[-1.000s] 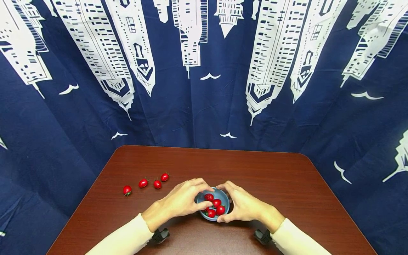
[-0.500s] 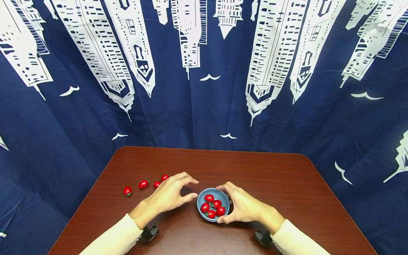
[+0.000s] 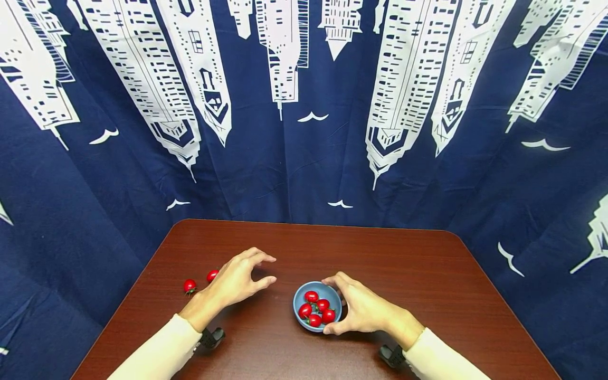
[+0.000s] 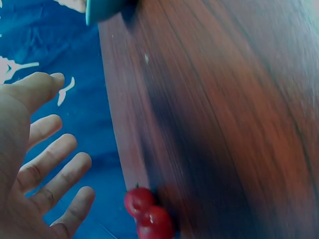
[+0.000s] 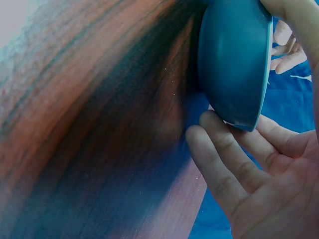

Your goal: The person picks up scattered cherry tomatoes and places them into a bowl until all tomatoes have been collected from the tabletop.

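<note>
A blue bowl (image 3: pixel 299 322) stands on the table with several cherry tomatoes (image 3: pixel 323 305) inside. My right hand (image 3: pixel 366 306) holds it from the right, thumb at the near rim and fingers round the far side. In the right wrist view, fingers touch the outside of the bowl (image 5: pixel 234 64). My left hand (image 3: pixel 237 277) hovers left of the bowl, fingers loosely spread and holding nothing. In the left wrist view, two cherry tomatoes (image 4: pixel 154 223) lie beside the little finger; the head view has them hidden behind that hand.
Two more cherry tomatoes, one at the far left (image 3: pixel 189 286) and one partly covered by the left hand (image 3: pixel 211 275), lie on the brown table (image 3: pixel 404 258). A navy curtain (image 3: pixel 285 174) with white buildings hangs behind the table's back edge.
My left hand has left the bowl and moved left, over the loose tomatoes. The tomatoes in the bowl have come into full view. The right hand stays at the bowl.
</note>
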Action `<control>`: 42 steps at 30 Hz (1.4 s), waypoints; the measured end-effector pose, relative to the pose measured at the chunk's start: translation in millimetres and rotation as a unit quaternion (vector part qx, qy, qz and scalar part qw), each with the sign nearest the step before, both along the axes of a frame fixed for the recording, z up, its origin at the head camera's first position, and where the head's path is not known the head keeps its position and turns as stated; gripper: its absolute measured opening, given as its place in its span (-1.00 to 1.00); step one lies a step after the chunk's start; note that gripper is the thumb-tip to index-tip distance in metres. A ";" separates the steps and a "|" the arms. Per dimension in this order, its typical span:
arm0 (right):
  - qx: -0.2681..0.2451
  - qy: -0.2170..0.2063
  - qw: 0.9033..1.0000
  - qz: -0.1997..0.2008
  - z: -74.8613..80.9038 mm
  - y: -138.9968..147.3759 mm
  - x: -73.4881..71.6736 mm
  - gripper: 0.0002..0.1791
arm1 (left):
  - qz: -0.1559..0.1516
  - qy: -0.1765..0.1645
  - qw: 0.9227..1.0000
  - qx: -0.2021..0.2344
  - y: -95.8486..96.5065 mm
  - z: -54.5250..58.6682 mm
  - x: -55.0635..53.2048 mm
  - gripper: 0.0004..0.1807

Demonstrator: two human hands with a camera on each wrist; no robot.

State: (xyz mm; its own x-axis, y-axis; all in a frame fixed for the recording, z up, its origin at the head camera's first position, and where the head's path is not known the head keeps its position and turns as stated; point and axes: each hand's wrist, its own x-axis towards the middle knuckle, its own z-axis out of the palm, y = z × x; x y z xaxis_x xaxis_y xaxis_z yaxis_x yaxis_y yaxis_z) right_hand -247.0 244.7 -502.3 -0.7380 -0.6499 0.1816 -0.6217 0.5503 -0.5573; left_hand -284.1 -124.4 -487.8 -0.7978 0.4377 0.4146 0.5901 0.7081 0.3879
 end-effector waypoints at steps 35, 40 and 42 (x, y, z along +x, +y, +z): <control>-0.001 0.019 1.000 0.003 -3.1 0.9 -0.6 0.05 | 0.065 -0.086 0.994 0.016 -43.5 -23.9 -38.1 -0.45; 0.002 0.019 1.000 0.003 -3.0 1.0 -0.5 0.05 | 0.064 -0.088 0.994 0.017 -44.0 -25.6 -40.3 -0.47; 0.002 0.017 1.000 0.003 -3.0 1.1 -0.3 0.05 | 0.063 -0.092 0.994 0.017 -44.4 -26.7 -41.6 -0.48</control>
